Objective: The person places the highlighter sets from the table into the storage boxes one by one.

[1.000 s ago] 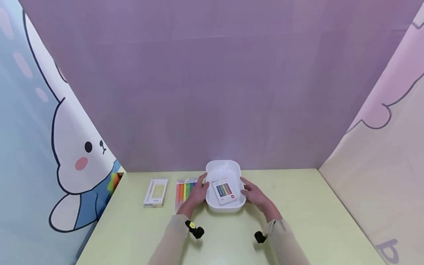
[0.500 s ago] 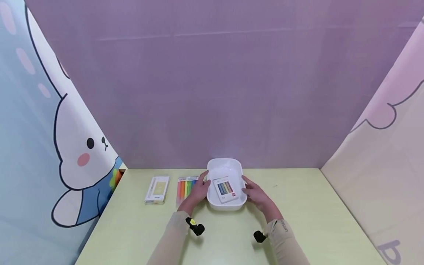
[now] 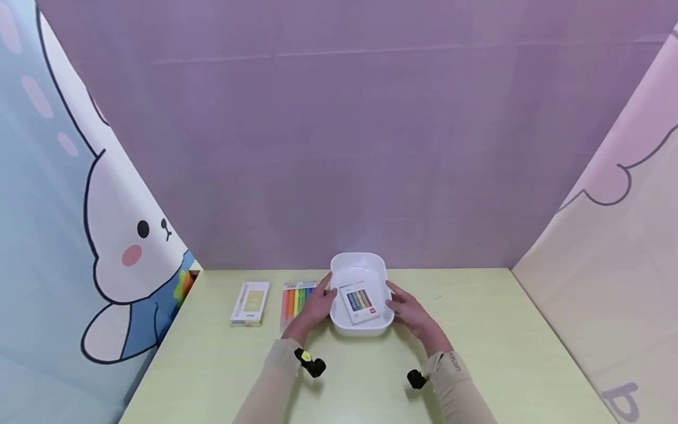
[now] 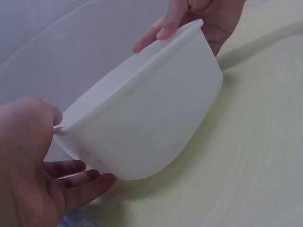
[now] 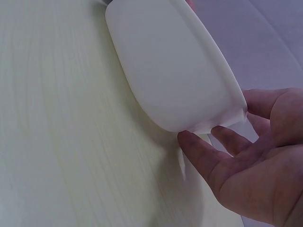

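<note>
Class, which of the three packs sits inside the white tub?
The white box picturing coloured sticks; the rainbow pack and leftmost pack lie on the table.

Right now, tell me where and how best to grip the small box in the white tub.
Come from above and pinch its two long edges near the middle. The small box lies printed face up, turned at an angle, and the raised walls of the white tub surround it, so a low sideways approach would likely be blocked.
</note>
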Demonstrator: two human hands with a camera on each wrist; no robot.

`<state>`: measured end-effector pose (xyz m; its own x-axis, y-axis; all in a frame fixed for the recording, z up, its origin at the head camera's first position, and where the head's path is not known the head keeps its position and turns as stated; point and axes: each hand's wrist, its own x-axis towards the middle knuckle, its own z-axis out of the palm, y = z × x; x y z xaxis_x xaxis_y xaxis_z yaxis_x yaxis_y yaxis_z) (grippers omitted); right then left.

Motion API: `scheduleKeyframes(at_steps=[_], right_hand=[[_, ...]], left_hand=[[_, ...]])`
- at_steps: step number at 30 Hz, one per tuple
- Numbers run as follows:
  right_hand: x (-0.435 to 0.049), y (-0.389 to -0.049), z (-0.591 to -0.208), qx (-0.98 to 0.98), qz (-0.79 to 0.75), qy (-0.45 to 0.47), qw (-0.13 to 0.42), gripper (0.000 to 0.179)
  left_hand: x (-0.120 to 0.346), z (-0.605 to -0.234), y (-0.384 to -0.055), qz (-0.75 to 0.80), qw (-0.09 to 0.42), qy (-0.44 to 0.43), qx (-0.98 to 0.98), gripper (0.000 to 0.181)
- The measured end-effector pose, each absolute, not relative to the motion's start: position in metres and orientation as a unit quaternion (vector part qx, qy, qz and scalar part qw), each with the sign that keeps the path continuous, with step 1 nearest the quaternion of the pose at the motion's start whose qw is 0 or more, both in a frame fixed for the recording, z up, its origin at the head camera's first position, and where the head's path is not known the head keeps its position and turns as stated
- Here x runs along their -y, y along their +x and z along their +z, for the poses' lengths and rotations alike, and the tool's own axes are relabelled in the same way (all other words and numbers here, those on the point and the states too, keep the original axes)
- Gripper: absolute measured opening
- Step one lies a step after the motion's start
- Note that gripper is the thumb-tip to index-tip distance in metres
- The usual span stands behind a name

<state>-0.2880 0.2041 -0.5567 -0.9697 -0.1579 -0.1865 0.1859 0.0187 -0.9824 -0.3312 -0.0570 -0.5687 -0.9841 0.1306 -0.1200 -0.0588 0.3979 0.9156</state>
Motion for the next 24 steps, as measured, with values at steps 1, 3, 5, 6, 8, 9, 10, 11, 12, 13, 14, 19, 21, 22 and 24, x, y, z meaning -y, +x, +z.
scheduleKeyframes(at_steps=[1, 3, 5, 6, 8, 9, 10, 11, 12, 13, 14, 19, 21, 22, 24], right_hand=[[-0.204, -0.288, -0.557, -0.703, -0.701, 0.013, 0.122, 0.060], [-0.205, -0.288, -0.557, -0.703, -0.701, 0.018, 0.120, 0.060], [-0.205, -0.289, -0.557, -0.703, -0.701, 0.021, 0.117, 0.060], [-0.205, -0.289, -0.557, -0.704, -0.700, 0.021, 0.116, 0.060], [-0.205, -0.290, -0.558, -0.705, -0.699, 0.016, 0.117, 0.061], [-0.204, -0.290, -0.558, -0.705, -0.699, 0.016, 0.118, 0.061], [-0.204, -0.291, -0.558, -0.707, -0.698, 0.013, 0.117, 0.061], [-0.204, -0.291, -0.559, -0.708, -0.696, 0.011, 0.118, 0.061], [-0.204, -0.291, -0.559, -0.710, -0.695, 0.011, 0.117, 0.061], [-0.204, -0.291, -0.559, -0.710, -0.694, 0.012, 0.116, 0.061], [-0.204, -0.291, -0.559, -0.711, -0.693, 0.014, 0.116, 0.061], [-0.204, -0.290, -0.557, -0.716, -0.687, 0.031, 0.119, 0.061], [-0.204, -0.290, -0.556, -0.720, -0.683, 0.036, 0.120, 0.061], [-0.204, -0.291, -0.555, -0.721, -0.682, 0.037, 0.119, 0.061], [-0.205, -0.292, -0.555, -0.721, -0.681, 0.042, 0.119, 0.061]], left_hand=[[0.058, -0.569, -0.331, 0.544, 0.081, 0.027, -0.835, 0.057], [0.059, -0.569, -0.329, 0.535, 0.061, 0.045, -0.842, 0.054], [0.060, -0.568, -0.328, 0.531, 0.030, 0.065, -0.844, 0.049], [0.062, -0.567, -0.327, 0.527, 0.014, 0.075, -0.846, 0.046], [0.064, -0.566, -0.325, 0.523, -0.015, 0.087, -0.847, 0.042], [0.066, -0.566, -0.324, 0.524, -0.024, 0.087, -0.847, 0.041], [0.067, -0.565, -0.323, 0.520, -0.032, 0.087, -0.849, 0.040], [0.068, -0.565, -0.323, 0.517, -0.037, 0.085, -0.851, 0.040], [0.070, -0.564, -0.322, 0.509, -0.041, 0.083, -0.856, 0.040], [0.072, -0.564, -0.321, 0.500, -0.045, 0.082, -0.861, 0.040], [0.073, -0.564, -0.320, 0.486, -0.048, 0.083, -0.869, 0.039], [0.083, -0.561, -0.316, 0.393, -0.078, 0.109, -0.910, 0.036], [0.086, -0.561, -0.315, 0.361, -0.096, 0.126, -0.919, 0.034], [0.087, -0.561, -0.315, 0.342, -0.107, 0.132, -0.924, 0.034], [0.090, -0.563, -0.314, 0.311, -0.130, 0.144, -0.930, 0.033]])
